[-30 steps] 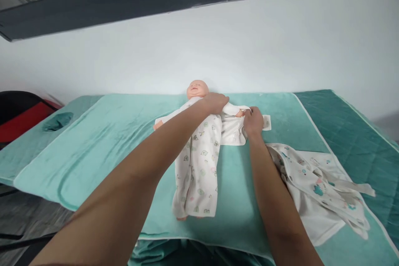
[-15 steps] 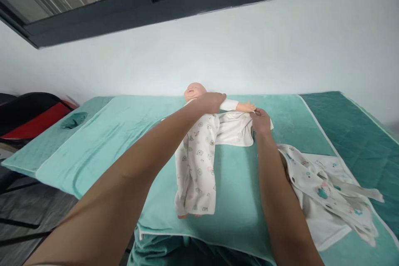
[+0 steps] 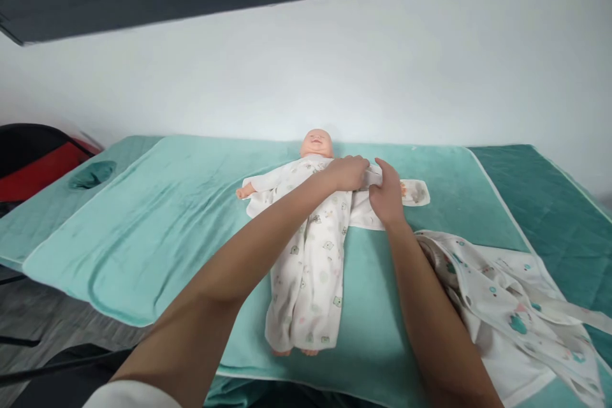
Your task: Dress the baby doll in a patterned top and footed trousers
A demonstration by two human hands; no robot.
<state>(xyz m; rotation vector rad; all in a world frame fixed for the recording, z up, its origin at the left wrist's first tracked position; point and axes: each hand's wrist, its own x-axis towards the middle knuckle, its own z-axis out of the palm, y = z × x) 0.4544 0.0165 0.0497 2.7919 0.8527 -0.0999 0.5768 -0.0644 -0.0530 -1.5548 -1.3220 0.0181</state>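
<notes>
A baby doll (image 3: 316,143) lies on its back on a teal towel (image 3: 172,217), head toward the wall. It wears a white printed romper (image 3: 313,268). My left hand (image 3: 348,173) rests closed on the doll's chest near its far shoulder, gripping the romper cloth. My right hand (image 3: 385,196) pinches the romper's sleeve beside the doll's outstretched arm. The sleeve's end (image 3: 415,192) lies flat to the right of my hand.
A crumpled white printed cloth (image 3: 507,306) lies at the right, by my right forearm. A darker green quilted cover (image 3: 549,204) spans the table's right side. A black and red object (image 3: 33,169) sits at the far left. A white wall stands behind.
My right hand has moved in toward the doll's chest along the sleeve, and the doll's bare arm that showed before is now covered. The left hand stays on the chest.
</notes>
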